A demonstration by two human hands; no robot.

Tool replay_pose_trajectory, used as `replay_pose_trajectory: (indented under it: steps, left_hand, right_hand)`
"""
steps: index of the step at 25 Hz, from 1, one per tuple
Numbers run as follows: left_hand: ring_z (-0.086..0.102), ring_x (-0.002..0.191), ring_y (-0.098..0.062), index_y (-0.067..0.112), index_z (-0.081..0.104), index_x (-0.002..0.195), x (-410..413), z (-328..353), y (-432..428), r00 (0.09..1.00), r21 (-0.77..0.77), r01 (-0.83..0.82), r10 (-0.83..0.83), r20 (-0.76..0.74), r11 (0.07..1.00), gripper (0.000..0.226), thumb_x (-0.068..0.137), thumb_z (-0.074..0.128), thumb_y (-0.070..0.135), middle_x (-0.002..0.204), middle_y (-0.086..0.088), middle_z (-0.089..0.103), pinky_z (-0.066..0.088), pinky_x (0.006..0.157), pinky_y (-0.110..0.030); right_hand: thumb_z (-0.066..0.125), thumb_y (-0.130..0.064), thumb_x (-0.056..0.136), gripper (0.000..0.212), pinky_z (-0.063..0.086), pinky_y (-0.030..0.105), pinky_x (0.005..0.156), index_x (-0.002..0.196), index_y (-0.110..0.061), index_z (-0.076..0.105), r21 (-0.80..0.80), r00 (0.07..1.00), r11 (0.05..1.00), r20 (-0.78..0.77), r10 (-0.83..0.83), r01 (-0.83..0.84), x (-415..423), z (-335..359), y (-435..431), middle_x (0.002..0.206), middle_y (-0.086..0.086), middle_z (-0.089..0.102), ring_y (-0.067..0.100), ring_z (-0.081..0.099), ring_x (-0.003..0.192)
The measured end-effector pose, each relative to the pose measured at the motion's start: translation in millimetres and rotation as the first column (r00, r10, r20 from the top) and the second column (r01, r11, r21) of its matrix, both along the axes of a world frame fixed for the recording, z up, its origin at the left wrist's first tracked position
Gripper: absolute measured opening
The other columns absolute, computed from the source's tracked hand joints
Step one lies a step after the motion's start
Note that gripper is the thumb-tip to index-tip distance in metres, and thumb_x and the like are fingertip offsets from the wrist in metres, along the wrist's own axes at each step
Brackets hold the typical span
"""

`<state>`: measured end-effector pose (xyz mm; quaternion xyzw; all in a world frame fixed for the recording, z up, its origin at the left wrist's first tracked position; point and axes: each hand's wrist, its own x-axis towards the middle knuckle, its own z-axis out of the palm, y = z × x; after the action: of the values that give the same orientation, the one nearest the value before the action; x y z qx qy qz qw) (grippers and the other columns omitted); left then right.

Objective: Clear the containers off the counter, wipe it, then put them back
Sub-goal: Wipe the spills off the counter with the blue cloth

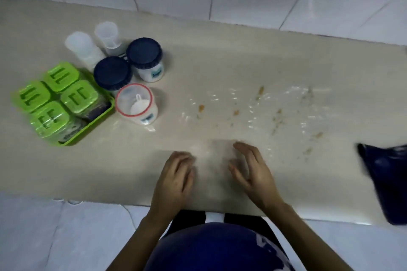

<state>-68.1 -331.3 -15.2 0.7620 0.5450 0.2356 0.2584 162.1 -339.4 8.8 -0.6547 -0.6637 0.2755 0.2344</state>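
Left grip: your left hand (pixel 176 174) hovers low over the bench (pixel 220 55) near its front edge, fingers loosely curled, grasping nothing.
Right grip: your right hand (pixel 253 174) sits just beside the left, palm turned inward, fingers spread and released, also empty.
Containers: all of them stand grouped ahead and to the left of your left grip, well apart from both hands.
Green tray (pixel 97 123): it carries four green-lidded boxes (pixel 61 97) packed together; judge it stiff plastic and the heaviest load, so take it by two opposite rims, one grip each side, and keep it level.
Dark-lidded jars (pixel 144 53): two stand touching, beyond the tray; the lids look ribbed and should give good purchase, but hold the body below the lid in case a lid is loose.
Red-rimmed jar (pixel 135 102): nearest to your left grip, it has a clear top with a small white scoop visible inside; probably light, smooth-walled and a little slippery, so wrap around the body.
Clear cups (pixel 81 47): two at the far back, thin and light, likely to tip if knocked; pinch gently.
Spill (pixel 264 108): wet streaks and brownish crumbs lie ahead and to the right of your right grip.
Dark object (pixel 387 182): far right of your right grip, blurred; you cannot tell what it is.
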Motion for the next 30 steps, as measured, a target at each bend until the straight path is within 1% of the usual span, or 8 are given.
replay_pose_trajectory:
  steps: [6, 9, 12, 16, 18, 25, 28, 30]
  left_hand:
    - [0.051, 0.122, -0.020, 0.007, 0.062, 0.120, 100, -6, -2, 0.919, 0.092, 0.382, -0.368, -0.139, 0.919, 0.030, 0.093, 0.051, 0.016, 0.123, -0.007, 0.060, 0.040, 0.108, -0.039]
    - [0.048, 0.121, -0.018, 0.008, 0.065, 0.118, 162, 1, -4, 0.865, 0.128, 0.480, -0.444, -0.232, 0.868, 0.035, 0.091, 0.047, 0.022, 0.120, -0.007, 0.064, 0.032, 0.112, -0.032]
    - [0.049, 0.117, -0.017, 0.009, 0.065, 0.114, 215, 8, -7, 0.850, 0.112, 0.494, -0.452, -0.270, 0.862, 0.033, 0.089, 0.047, 0.021, 0.116, -0.006, 0.065, 0.024, 0.116, -0.029]
    - [0.047, 0.123, -0.016, 0.009, 0.056, 0.127, 250, 16, -14, 0.841, 0.084, 0.491, -0.447, -0.306, 0.867, 0.039, 0.094, 0.042, 0.026, 0.125, -0.004, 0.061, 0.020, 0.118, -0.028]
    - [0.045, 0.124, -0.015, 0.009, 0.054, 0.129, 254, 18, -19, 0.854, 0.079, 0.470, -0.431, -0.290, 0.879, 0.040, 0.097, 0.039, 0.028, 0.126, -0.005, 0.060, 0.018, 0.118, -0.026]
    - [0.045, 0.120, -0.018, 0.005, 0.057, 0.122, 218, 11, -22, 0.903, 0.022, 0.348, -0.328, -0.276, 0.937, 0.040, 0.095, 0.040, 0.030, 0.121, -0.010, 0.061, 0.020, 0.116, -0.026]
    - [0.047, 0.121, -0.019, 0.006, 0.056, 0.123, 185, 12, -18, 0.923, 0.036, 0.309, -0.290, -0.253, 0.951, 0.037, 0.094, 0.042, 0.025, 0.122, -0.009, 0.060, 0.028, 0.114, -0.032]
    - [0.047, 0.121, -0.019, 0.007, 0.056, 0.122, 155, 14, -17, 0.935, 0.052, 0.266, -0.244, -0.257, 0.963, 0.036, 0.094, 0.042, 0.024, 0.122, -0.009, 0.060, 0.030, 0.112, -0.032]
  right_hand:
    - [0.036, -0.055, 0.093, 0.056, 0.038, 0.025, 0.105, 0.131, -0.016, 0.049, -0.019, 0.944, 0.945, -0.043, -0.326, 0.326, 96, -2, -93, 0.134, -0.006, 0.048, 0.004, 0.044, 0.124]
    - [0.037, -0.054, 0.093, 0.055, 0.034, 0.021, 0.108, 0.132, -0.017, 0.048, 0.009, 0.940, 0.940, -0.045, -0.339, 0.340, 140, 3, -102, 0.135, -0.003, 0.047, 0.005, 0.042, 0.126]
    - [0.046, -0.045, 0.090, 0.050, 0.032, 0.039, 0.111, 0.128, -0.014, 0.053, 0.123, 0.923, 0.928, 0.122, -0.366, 0.352, 208, -1, -105, 0.136, 0.006, 0.050, 0.019, 0.044, 0.128]
    - [0.045, -0.054, 0.083, 0.063, 0.011, 0.063, 0.114, 0.135, -0.018, 0.047, 0.134, 0.583, 0.658, 0.357, -0.730, 0.741, 320, -22, -106, 0.150, 0.020, 0.032, 0.037, 0.019, 0.143]
    - [0.037, -0.070, 0.079, 0.078, 0.003, 0.066, 0.112, 0.145, -0.030, 0.030, -0.002, 0.555, 0.614, 0.432, -0.711, 0.789, 350, -33, -100, 0.157, 0.022, 0.012, 0.039, 0.004, 0.146]
    - [0.036, -0.081, 0.075, 0.080, -0.008, 0.067, 0.108, 0.145, -0.046, 0.018, -0.064, 0.768, 0.872, 0.508, -0.391, 0.486, 273, -43, -69, 0.160, 0.020, -0.004, 0.042, -0.010, 0.145]
    - [0.032, -0.064, 0.087, 0.060, 0.002, 0.067, 0.111, 0.143, -0.042, 0.030, -0.024, 0.845, 0.989, 0.524, -0.109, 0.143, 184, -53, -41, 0.159, 0.018, 0.012, 0.043, 0.006, 0.145]
    - [0.037, -0.050, 0.090, 0.050, 0.010, 0.060, 0.114, 0.137, -0.036, 0.042, 0.031, 0.874, 0.999, 0.485, 0.019, -0.039, 170, -59, -33, 0.155, 0.015, 0.028, 0.036, 0.020, 0.144]
